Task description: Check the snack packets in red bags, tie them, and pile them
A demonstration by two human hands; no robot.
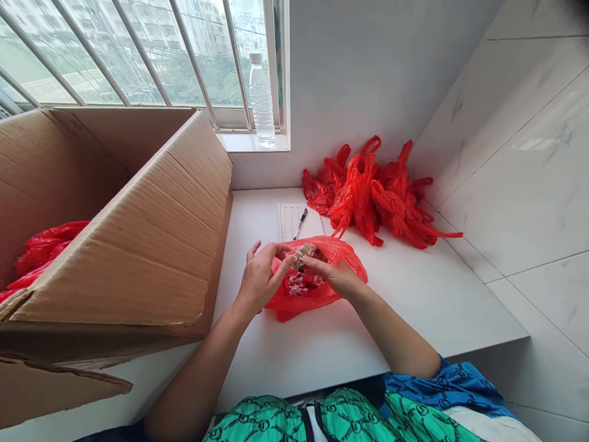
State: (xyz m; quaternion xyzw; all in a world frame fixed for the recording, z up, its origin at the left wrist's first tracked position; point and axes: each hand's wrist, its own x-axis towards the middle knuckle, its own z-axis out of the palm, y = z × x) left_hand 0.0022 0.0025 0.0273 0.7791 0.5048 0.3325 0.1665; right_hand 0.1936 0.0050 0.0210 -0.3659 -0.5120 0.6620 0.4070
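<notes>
A red plastic bag (317,302) lies opened out on the white table in front of me. Over its mouth, a small tan piece with dark markings (304,253) is held between my two hands; I cannot make out its kind. My left hand (263,276) pinches its left side with thumb and fingers. From the right, my right hand (338,277) closes on its lower right edge, with the wrist over the bag's rim. Inside the bag, just below, sit small colourful printed items (298,283), partly hidden by the fingers.
A large open cardboard box (151,245) with red bags (50,245) stands left. Knotted red bags (368,190) are piled against the back wall. A printed sheet (288,221) with a pen (300,224) lies behind my bag. A water bottle (261,101) stands on the windowsill.
</notes>
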